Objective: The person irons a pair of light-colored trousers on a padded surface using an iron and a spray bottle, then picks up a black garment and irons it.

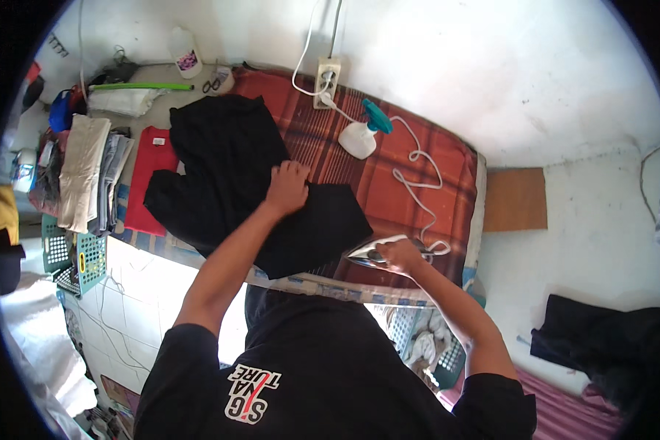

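- Left arm: enters from the lower edge, forearm slanting up and rightward across the black garment point(224, 165).
- Left hand point(288, 191): palm down on the garment, fingers extended, slightly bent and a little spread, pointing away from the body. Grip: loose, nothing clasped.
- Right arm: elbow bent out to the right; forearm angles up and leftward.
- Right hand point(401, 257): fingers wrapped round the handle of the iron point(362, 254); grip closed. Thumb position unclear.
- Iron: nose leftward, near the garment's lower right corner; contact with the fabric cannot be told.
- Garment: spread over the red plaid cloth point(451, 198), left part overlapping a red folded garment point(148, 176).
- Beyond the hands: white spray bottle point(357, 140) with teal head; white cord point(409, 188) looping down toward the iron.
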The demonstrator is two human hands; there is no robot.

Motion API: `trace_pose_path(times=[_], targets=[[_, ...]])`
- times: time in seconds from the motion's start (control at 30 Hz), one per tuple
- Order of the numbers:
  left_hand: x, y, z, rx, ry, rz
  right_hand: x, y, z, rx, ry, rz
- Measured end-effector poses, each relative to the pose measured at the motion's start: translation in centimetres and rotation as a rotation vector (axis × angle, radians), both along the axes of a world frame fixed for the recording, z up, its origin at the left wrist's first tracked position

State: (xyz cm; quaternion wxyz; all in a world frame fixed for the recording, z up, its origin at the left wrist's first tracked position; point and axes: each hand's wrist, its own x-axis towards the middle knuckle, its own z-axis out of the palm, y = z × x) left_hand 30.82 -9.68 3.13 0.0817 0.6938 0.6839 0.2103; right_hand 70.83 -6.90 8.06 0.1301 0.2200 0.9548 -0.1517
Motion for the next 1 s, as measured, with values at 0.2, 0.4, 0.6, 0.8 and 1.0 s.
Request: trace_pose_path(times=[0.2,0.4,0.6,0.8,1.0], targets=[[8.8,-18.6,3.8,-0.170,-0.022,-0.094,9.4,5.5,1.9,0.112,-0.006,-0.354],[7.6,-25.1,-1.5,-0.049,-0.011,0.123,-0.5,-2.0,3.2,0.113,0.490,-0.205],[7.3,-21.7,2.8,0.159,-0.251,0.251,-8.2,-4.3,-3.8,0.201,0.502,-0.181],[-2.5,-23.4,11.8,0.045,-0.107,0.081,-9.0,1.0,3.8,-0.116,0.587,-0.060],[-2.5,-28.7,30.0,-0.130,-0.436,0.204,-4.3,-2.2,23.9,-0.442,0.411,-0.002]])
